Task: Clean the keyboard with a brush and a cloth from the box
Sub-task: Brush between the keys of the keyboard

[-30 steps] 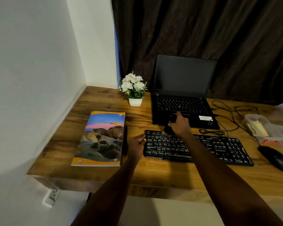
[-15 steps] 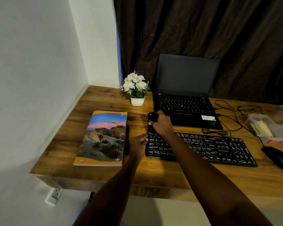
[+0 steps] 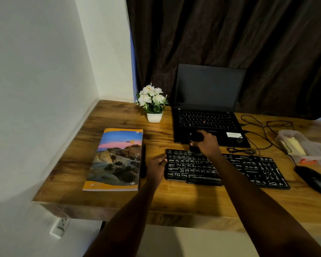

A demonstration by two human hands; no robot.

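A black keyboard (image 3: pixel 248 169) with white legends lies on the wooden desk (image 3: pixel 174 199) in front of a laptop. My right hand (image 3: pixel 208 145) grips a black brush (image 3: pixel 194 143) and holds its bristles down on the keyboard's top rows, left of middle. My left hand (image 3: pixel 157 164) holds the keyboard's left edge with its fingers curled against it. At the right, a clear plastic box (image 3: pixel 302 147) holds a pale yellow cloth (image 3: pixel 293 146).
An open black laptop (image 3: pixel 208 112) stands behind the keyboard, with cables (image 3: pixel 263 134) to its right. A black mouse (image 3: pixel 313 179) lies far right. A book (image 3: pixel 117 158) with a black pen (image 3: pixel 143 162) beside it lies at the left. A potted white flower (image 3: pixel 153 102) stands at the back.
My right hand swept the brush left to the keyboard's left end, then back right along the top rows. My left hand stayed on the keyboard's left edge.
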